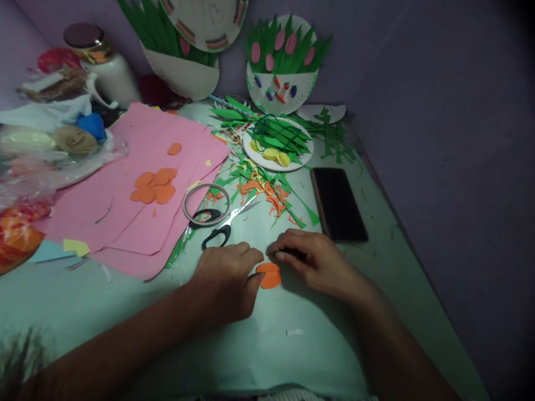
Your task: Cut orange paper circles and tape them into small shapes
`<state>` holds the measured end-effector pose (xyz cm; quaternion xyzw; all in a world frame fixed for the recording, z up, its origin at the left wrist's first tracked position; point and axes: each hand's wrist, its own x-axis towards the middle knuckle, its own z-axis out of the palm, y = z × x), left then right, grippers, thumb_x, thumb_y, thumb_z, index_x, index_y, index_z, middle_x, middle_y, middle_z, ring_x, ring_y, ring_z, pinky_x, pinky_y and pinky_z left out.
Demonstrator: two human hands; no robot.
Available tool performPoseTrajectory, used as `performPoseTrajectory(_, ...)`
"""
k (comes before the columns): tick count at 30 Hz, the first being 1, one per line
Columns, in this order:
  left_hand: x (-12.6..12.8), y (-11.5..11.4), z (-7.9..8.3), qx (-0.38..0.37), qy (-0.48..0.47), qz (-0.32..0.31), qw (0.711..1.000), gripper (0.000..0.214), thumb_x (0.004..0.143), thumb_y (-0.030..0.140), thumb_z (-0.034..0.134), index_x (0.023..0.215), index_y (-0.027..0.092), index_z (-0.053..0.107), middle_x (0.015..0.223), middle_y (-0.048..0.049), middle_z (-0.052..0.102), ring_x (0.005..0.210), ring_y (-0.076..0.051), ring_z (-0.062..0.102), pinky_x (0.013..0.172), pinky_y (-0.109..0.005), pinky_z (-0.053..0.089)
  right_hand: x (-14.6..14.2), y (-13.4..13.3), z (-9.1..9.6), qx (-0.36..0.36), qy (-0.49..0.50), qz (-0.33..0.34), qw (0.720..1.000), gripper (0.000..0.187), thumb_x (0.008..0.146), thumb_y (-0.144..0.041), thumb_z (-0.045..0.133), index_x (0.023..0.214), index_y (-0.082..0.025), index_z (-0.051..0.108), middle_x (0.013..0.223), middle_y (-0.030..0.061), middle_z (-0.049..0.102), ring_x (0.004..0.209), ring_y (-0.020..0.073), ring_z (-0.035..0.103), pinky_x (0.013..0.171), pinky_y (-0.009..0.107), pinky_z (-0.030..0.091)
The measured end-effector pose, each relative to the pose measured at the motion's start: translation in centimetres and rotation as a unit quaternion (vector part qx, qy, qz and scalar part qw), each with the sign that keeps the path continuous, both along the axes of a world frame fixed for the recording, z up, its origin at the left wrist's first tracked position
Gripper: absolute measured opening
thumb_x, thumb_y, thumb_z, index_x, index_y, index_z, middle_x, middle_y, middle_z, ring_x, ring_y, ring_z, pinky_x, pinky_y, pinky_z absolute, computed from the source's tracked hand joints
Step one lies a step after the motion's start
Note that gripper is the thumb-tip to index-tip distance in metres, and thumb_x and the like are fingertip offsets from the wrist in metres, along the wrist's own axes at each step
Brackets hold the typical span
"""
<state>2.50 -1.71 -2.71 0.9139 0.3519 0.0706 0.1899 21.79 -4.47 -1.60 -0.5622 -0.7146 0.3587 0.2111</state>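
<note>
Low over the table, my left hand [229,281] is closed, its thumb and fingers at the left edge of a small orange paper oval [271,277]. A crease or line runs across that oval. Just above and right of it is my right hand [315,259], thumb and fingers pinched together; whatever they hold, if anything, is too small to make out. Beyond my left hand lie black-handled scissors [228,225], blades partly apart. A roll of clear tape [207,205] overlaps one scissor handle. More orange ovals [154,186] are piled on pink paper sheets [125,234].
A dark phone [339,205] lies beyond my right hand. Green and orange paper scraps [271,192] spread around a paper plate [307,159] holding green strips and yellow ovals. Decorated plates [254,92] lean on the wall. Plastic bags [25,189] and a jar [111,78] stand left.
</note>
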Motion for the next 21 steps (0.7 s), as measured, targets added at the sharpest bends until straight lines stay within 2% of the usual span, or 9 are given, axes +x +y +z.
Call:
performPoseTrajectory(7, 0.0, -0.2, -0.1, -0.008, -0.017, -0.014, 1.000, 0.017, 0.079, 0.020, 0.046, 0.078, 0.017, 0.063, 0.072, -0.0050, 0.063, 0.067, -0.020, 0.062, 0.055, -0.029, 0.043, 0.2, -0.7, -0.2, -0.002, 0.031, -0.001, 1.000, 0.018, 0.079, -0.012, 0.056, 0.090, -0.020, 0.066, 0.087, 0.0028, 0.066, 0.081, 0.0165, 0.060, 0.071, 0.028, 0.045)
performPoseTrajectory(14, -0.3, -0.3, -0.7, 0.033, -0.063, -0.057, 0.996, 0.019, 0.077, 0.013, 0.043, 0.071, 0.017, 0.060, 0.066, -0.0036, 0.060, 0.061, -0.017, 0.058, 0.053, -0.026, 0.041, 0.4, -0.6, -1.1, 0.017, 0.086, -0.061, 0.994, 0.019, 0.080, -0.010, 0.052, 0.089, -0.020, 0.065, 0.083, 0.0021, 0.067, 0.078, 0.0157, 0.062, 0.071, 0.027, 0.047)
performPoseTrajectory(17, -0.4, -0.4, -0.8, 0.049, -0.075, -0.062, 0.994, 0.018, 0.075, 0.012, 0.044, 0.071, 0.017, 0.061, 0.065, -0.0033, 0.060, 0.060, -0.016, 0.058, 0.052, -0.025, 0.040, 0.2, -0.6, -0.9, 0.003, 0.100, -0.073, 0.992, 0.017, 0.080, -0.011, 0.053, 0.088, -0.019, 0.066, 0.083, 0.0023, 0.068, 0.078, 0.0155, 0.062, 0.071, 0.027, 0.047)
performPoseTrajectory(21, -0.4, -0.3, -0.4, 0.074, -0.090, -0.036, 0.993, 0.018, 0.073, 0.011, 0.045, 0.070, 0.018, 0.062, 0.063, -0.0022, 0.060, 0.056, -0.016, 0.056, 0.050, -0.027, 0.039, 0.0, -0.8, -0.1, -0.039, 0.130, -0.065, 0.989, 0.013, 0.081, -0.016, 0.056, 0.086, -0.019, 0.067, 0.083, 0.0024, 0.069, 0.077, 0.0156, 0.062, 0.069, 0.027, 0.047)
